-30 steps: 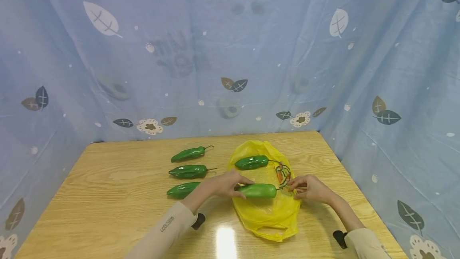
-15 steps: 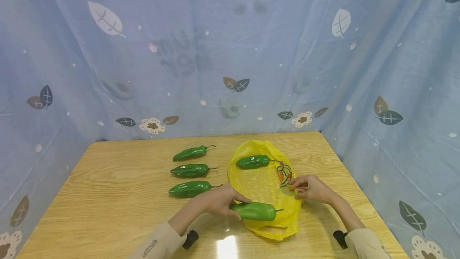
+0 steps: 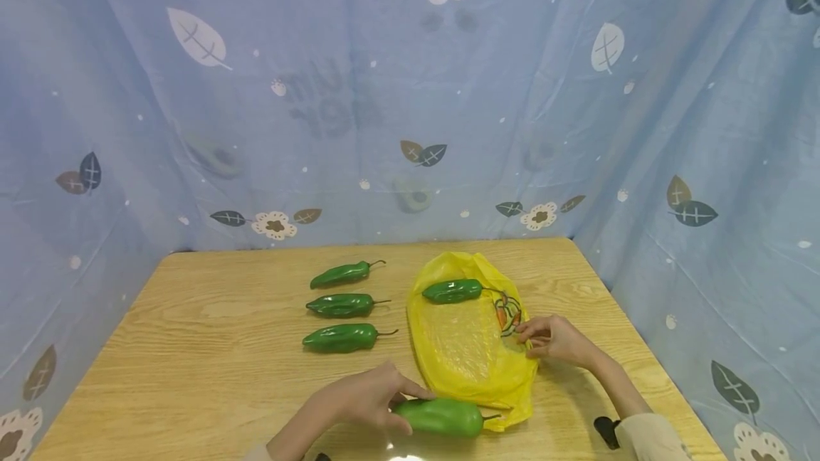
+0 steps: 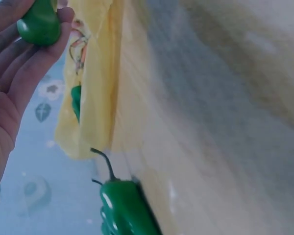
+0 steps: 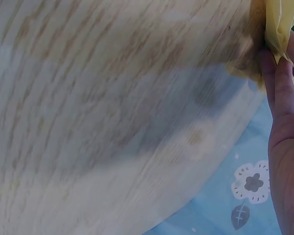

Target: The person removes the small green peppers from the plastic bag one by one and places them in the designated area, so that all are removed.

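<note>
My left hand (image 3: 368, 397) holds a large light-green pepper (image 3: 445, 417) by its pointed end, near the table's front. The pepper's stem points right, over the handle end of a yellow plastic bag (image 3: 448, 354). In the left wrist view the pepper (image 4: 39, 25) sits between thumb and fingers. A darker green pepper (image 3: 453, 291) lies at the bag's far end; whether inside it or on top, I cannot tell. At the bag's right edge, my right hand (image 3: 557, 340) pinches the plastic; the right wrist view shows the bag (image 5: 280, 27) gathered at its fingertips.
Three green peppers lie in a column left of the bag: a far one (image 3: 341, 274), a middle one (image 3: 341, 305) and a near one (image 3: 342, 338). Blue patterned curtains (image 3: 333, 105) surround the wooden table (image 3: 211, 347) at the back and sides.
My left hand has drawn the large pepper toward me, from over the bag's middle to its near end, uncovering the near pepper of the column. My right hand has stayed at the bag's edge.
</note>
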`<state>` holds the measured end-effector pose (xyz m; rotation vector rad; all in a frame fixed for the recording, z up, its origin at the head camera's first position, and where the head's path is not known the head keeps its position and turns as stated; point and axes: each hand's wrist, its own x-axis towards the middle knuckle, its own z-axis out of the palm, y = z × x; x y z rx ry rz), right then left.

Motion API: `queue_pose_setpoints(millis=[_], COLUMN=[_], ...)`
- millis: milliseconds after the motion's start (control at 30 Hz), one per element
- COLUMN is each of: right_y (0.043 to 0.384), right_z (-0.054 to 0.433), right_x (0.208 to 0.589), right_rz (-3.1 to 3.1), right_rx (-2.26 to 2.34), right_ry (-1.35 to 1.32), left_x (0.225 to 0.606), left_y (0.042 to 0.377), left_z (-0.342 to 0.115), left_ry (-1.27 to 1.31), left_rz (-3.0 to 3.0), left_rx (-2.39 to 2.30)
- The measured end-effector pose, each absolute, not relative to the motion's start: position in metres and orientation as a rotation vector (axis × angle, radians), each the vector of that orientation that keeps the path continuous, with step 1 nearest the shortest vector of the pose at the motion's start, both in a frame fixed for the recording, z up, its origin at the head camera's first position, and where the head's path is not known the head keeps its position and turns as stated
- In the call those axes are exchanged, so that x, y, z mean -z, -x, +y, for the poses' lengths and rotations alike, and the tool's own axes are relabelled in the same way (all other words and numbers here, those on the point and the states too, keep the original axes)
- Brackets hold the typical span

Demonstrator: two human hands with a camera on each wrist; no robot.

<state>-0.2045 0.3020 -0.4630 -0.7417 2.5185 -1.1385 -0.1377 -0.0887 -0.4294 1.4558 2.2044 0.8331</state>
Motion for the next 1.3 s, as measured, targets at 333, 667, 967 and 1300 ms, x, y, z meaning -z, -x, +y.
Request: queue_pose_setpoints(millis=[333,667,967,1300], right_y=[0.201,0.2,0.201,0.202], right_z=[0.305,0.303,0.302,0.304], right_x=[0.464,0.462,0.462,0.464], right_rz=[2.499,2.489,2.485,2.44], right_rx=[1.164,1.184,1.21,1.267], right_ry=[0.71,0.701,0.724,0.684], left_x=[0.434,0.435,0.436,0.446], left_y=[0.108,0.09,0.087,0.087], left_z=[-0.118,-0.133,-0.141,-0.159], left_ry=[-1.334,-1.178,-1.176,-1.363], left_rz=[2.204,2.051,2.046,2.124], left_rx=[-0.977,-1.208,-1.267,-1.297])
